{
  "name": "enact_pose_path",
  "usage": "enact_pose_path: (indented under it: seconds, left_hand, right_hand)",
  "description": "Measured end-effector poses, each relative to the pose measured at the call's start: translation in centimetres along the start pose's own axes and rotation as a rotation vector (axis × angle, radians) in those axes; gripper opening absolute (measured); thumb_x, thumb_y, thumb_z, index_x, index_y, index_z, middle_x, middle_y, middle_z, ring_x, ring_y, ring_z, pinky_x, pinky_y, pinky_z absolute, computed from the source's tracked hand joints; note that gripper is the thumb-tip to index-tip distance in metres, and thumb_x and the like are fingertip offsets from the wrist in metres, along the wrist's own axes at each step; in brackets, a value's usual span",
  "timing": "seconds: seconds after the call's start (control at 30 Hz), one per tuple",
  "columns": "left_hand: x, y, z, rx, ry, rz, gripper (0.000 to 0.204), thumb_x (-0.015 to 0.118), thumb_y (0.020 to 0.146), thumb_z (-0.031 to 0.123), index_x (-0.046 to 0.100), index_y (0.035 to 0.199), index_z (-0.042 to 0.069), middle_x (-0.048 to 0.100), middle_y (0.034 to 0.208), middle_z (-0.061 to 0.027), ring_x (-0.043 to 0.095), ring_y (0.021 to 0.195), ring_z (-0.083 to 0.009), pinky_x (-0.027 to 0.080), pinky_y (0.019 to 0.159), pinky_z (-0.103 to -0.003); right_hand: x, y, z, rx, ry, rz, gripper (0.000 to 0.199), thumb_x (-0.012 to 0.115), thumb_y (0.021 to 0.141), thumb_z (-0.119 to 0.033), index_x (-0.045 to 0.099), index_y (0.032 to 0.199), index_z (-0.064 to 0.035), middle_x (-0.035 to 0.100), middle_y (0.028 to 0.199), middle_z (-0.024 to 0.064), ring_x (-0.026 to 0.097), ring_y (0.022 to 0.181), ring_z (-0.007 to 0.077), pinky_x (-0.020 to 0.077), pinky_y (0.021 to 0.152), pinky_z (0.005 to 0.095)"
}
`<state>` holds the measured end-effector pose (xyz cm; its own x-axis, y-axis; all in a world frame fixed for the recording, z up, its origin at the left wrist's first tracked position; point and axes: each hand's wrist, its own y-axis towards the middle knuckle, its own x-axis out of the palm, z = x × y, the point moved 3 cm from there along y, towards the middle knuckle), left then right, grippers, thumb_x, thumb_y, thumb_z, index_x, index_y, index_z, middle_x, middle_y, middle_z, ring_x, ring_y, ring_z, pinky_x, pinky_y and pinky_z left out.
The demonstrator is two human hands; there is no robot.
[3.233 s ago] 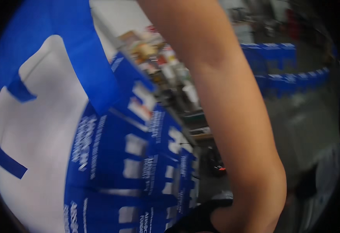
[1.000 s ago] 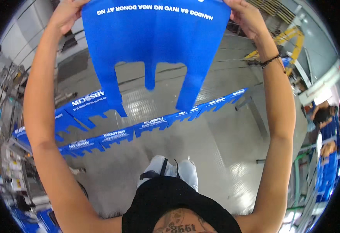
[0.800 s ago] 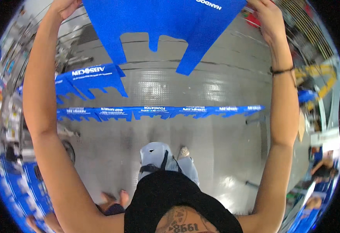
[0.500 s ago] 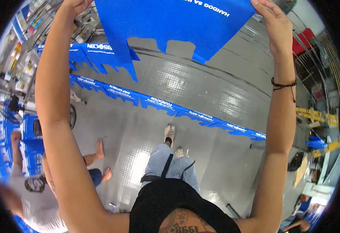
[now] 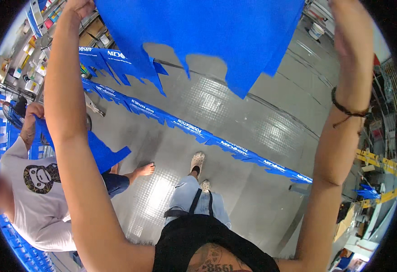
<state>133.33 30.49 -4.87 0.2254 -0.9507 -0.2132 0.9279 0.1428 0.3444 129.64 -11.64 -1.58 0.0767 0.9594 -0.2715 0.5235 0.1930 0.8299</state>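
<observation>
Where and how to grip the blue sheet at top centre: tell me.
The sheet is probably best pinched high on both side edges, left hand from the left, right hand from the right: it hangs wide and limp, its notched lower edge ending in loose tabs.

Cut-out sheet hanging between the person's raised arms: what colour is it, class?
The sheet is bright blue, seen best in the head view.

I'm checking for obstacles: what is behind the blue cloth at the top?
Through cutouts in the blue cloth, grey floor shows. A row of printed cloths seems to run behind its left edge. Whatever its solid middle covers cannot be seen.
</observation>
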Motion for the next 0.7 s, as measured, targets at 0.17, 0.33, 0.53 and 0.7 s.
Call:
enact_pose_path:
  seconds: [0.17, 0.33, 0.53, 0.7]
  left_hand:
    - [2.3, -0.1, -4.8, -0.139, -0.075, 0.042, 0.008, 0.062, 0.090, 0.011, 0.064, 0.095, 0.006, 0.065, 0.080, -0.0006, 0.063, 0.068, -0.0088, 0.053, 0.058, -0.023]
    - [6.3, -1.0, -8.0, -0.182, -0.111, 0.160, 0.010, 0.063, 0.089, 0.008, 0.063, 0.098, 0.003, 0.065, 0.085, -0.0037, 0.064, 0.070, -0.0111, 0.053, 0.060, -0.024]
    - [4.1, 0.4, -16.6, -0.152, -0.033, 0.013, 0.029, 0.063, 0.091, 0.016, 0.059, 0.116, 0.001, 0.066, 0.101, -0.0045, 0.064, 0.091, -0.0110, 0.052, 0.078, -0.023]
    - [8.1, -0.6, -19.7, -0.210, -0.131, 0.008, 0.029, 0.066, 0.089, 0.012, 0.059, 0.113, -0.002, 0.066, 0.097, -0.0068, 0.064, 0.079, -0.0122, 0.052, 0.069, -0.024]
  right_hand:
    - [0.8, -2.8, 7.8, 0.218, 0.154, 0.023, 0.012, 0.071, 0.082, -0.013, 0.067, 0.083, -0.0022, 0.066, 0.075, 0.0064, 0.061, 0.074, 0.0160, 0.0469, 0.074, 0.0310]
    - [0.0, -6.3, 14.8, 0.304, 0.121, -0.025, 0.021, 0.069, 0.085, -0.019, 0.068, 0.097, -0.0017, 0.067, 0.083, 0.0037, 0.060, 0.078, 0.0115, 0.0454, 0.075, 0.0241]
    - [1.0, -9.8, 17.9, 0.434, 0.152, -0.002, 0.026, 0.076, 0.079, -0.017, 0.070, 0.098, -0.0010, 0.070, 0.087, 0.0048, 0.062, 0.082, 0.0085, 0.0447, 0.076, 0.0195]
    - [1.2, -13.2, 20.7, 0.440, 0.065, 0.028, 0.026, 0.077, 0.078, -0.024, 0.071, 0.092, -0.0031, 0.070, 0.079, 0.0054, 0.055, 0.063, 0.0053, 0.0385, 0.055, 0.0193]
